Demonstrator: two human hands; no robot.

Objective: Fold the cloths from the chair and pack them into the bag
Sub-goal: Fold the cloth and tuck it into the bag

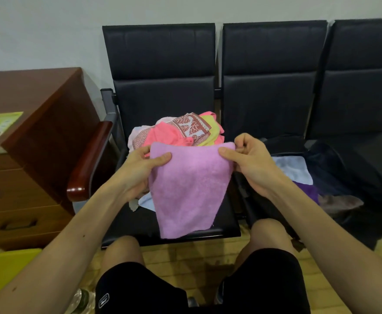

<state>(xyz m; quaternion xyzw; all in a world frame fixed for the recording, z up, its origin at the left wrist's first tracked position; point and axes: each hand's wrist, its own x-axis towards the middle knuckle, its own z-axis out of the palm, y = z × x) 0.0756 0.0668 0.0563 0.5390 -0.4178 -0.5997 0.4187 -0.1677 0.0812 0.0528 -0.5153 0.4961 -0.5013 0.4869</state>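
A lilac cloth hangs in front of the left black chair seat, held up by its top edge. My left hand pinches its top left corner and my right hand pinches its top right corner. Behind it on the same seat lies a heap of cloths in pink, yellow and a red leaf print. A pale blue cloth peeks out under my left hand. On the middle seat to the right an open dark bag holds a white cloth and a purple one.
A brown wooden drawer cabinet with a green booklet on top stands at the left, beside the chair's wooden armrest. A third black chair is at the far right. My knees are under the seat's front edge. Something yellow is at lower left.
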